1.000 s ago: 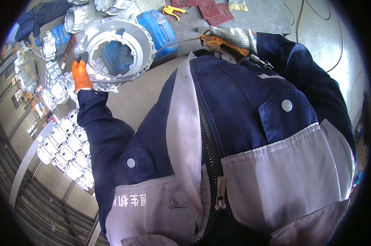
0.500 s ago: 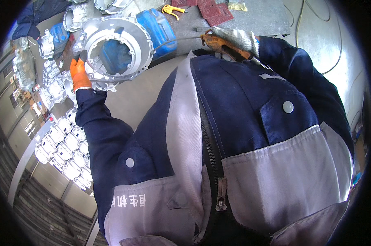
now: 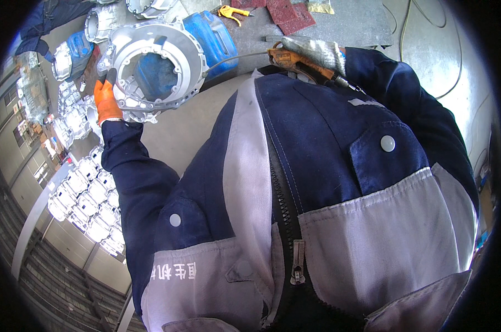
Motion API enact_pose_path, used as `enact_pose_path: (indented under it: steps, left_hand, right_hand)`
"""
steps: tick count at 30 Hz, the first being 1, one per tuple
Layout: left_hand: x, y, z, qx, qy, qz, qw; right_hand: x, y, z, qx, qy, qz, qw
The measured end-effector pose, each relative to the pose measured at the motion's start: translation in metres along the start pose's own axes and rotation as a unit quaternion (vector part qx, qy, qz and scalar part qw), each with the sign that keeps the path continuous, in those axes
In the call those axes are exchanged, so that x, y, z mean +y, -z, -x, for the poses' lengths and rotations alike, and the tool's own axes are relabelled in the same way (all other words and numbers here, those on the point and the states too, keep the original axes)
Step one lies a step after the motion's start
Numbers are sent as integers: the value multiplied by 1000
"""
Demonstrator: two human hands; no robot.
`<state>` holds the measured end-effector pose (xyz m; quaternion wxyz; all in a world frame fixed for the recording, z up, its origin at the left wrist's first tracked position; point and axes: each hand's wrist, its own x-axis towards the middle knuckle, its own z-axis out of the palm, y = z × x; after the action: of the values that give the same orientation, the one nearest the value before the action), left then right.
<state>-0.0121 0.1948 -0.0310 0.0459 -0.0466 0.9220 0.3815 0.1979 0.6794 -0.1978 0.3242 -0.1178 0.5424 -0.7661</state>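
A large round silver cast-metal housing (image 3: 194, 55) with a wide opening lies at the upper left, its bolt-hole rim facing up. My left hand (image 3: 106, 99), in an orange glove with dark fingertips, is closed on its left edge. My right hand (image 3: 317, 50), in a whitish knit glove, grips an orange air tool (image 3: 300, 62) close to my jacket. From the tool a long thin rod (image 3: 239, 56) reaches left to the housing's right rim. Where its tip meets the metal is too small to make out. My right fingers are partly hidden behind the tool.
Blue plastic drums (image 3: 220, 41) stand beside and beneath the housing. A yellow air blow gun (image 3: 234, 14) and dark red abrasive sheets (image 3: 289, 16) lie on the grey bench (image 3: 350, 25). More castings (image 3: 90, 199) are stacked left. Another person's dark sleeve (image 3: 37, 33) shows upper left.
My right hand and the air tool have shifted slightly left. My left hand keeps its hold on the housing. The other person's arm at the upper left has moved a little.
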Motion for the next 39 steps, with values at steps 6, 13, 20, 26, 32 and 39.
enact_pose_path:
  steps: [6, 13, 20, 26, 32, 39]
  left_hand:
    - [3, 0, 3, -8, 48, -4, 999]
    - [6, -3, 10, 6, 15, -2, 1000]
    - [15, 1, 16, -35, -29, -82, 996]
    - [9, -4, 11, 24, 19, -14, 999]
    - [-12, 3, 0, 7, -40, -11, 999]
    - [-16, 7, 8, 21, -27, -37, 999]
  right_hand:
    - [-12, -2, 4, 26, -155, -98, 983]
    - [-27, -10, -23, -91, 200, -111, 969]
    - [-109, -29, -34, 18, -267, 23, 963]
    - [-80, -51, -107, 178, -146, 181, 956]
    - [-50, -38, -128, -173, 168, -252, 937]
    - [-72, -46, -137, 100, -15, -239, 966]
